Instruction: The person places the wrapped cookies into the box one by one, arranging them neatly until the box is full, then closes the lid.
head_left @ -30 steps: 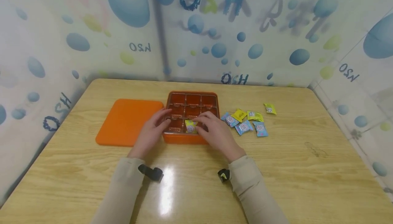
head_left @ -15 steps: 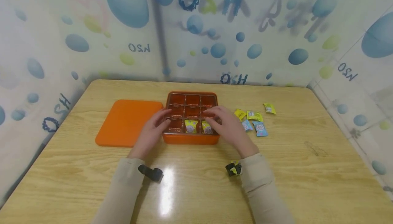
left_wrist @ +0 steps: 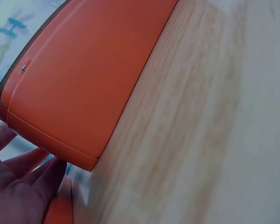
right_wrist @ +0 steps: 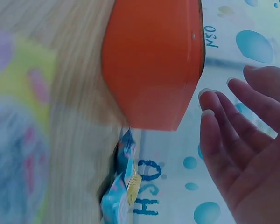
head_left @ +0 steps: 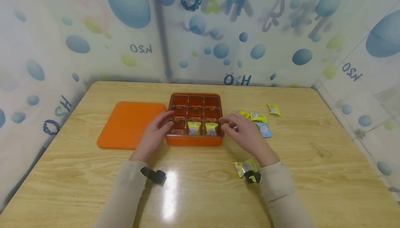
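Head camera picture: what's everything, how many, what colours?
Table: one, pale wood, in the middle
Walls: white with blue and green dots, around it
Divided box: one, orange, on the table
Lid-like panel: one, orange, left of the box
Yellow packets: six, yellow, two in the box, three right of it, one nearer the front
Blue packets: at least two, blue, right of the box
Wrist devices: two, black, one per wrist
Sleeves: two, beige, on the arms
Left hand: one, box's left edge
Right hand: one, box's right edge
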Demonstrator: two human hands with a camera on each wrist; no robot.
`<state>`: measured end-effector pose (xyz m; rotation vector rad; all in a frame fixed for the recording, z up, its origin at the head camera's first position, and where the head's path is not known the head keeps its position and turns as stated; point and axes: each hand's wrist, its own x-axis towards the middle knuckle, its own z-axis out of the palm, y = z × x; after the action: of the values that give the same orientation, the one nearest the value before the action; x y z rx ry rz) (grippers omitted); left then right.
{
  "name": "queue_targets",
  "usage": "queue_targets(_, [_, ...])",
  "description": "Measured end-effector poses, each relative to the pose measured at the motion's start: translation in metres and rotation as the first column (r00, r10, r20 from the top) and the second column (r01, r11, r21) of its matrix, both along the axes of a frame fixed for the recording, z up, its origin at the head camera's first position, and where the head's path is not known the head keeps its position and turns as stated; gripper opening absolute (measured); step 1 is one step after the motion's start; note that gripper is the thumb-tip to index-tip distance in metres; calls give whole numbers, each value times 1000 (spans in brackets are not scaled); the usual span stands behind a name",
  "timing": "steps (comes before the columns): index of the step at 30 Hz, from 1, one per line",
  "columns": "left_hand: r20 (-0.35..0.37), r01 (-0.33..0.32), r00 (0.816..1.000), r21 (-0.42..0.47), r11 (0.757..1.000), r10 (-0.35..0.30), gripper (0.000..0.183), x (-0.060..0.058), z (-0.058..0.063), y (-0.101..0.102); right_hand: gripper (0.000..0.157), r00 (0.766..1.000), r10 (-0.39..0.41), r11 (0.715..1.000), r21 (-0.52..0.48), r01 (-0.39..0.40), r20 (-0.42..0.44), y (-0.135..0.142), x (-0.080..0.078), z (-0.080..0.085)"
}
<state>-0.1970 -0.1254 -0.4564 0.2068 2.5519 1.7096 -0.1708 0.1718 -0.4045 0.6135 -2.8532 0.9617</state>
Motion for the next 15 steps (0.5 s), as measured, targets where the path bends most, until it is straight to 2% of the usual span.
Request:
queue_targets(5, [16,4,1000,24,1000,-5,42,8,18,4,32,1000,20,999,28,-21,18,11,6,-3])
queue_targets(8, [19,5,1000,22,1000,-5,42,8,17,3,34,999,25,999,46,-27,44,16,10,-4])
queue_targets(12, [4,-4,1000,-4,1000,4,42,0,1,0,35,996,34,996,75,-40,79,23,15,-8])
queue_targets(15, [-4,-6,1000,-7,1000,6,42,0,1,1,35,991,48,994,92,-60,128,28,21,-10])
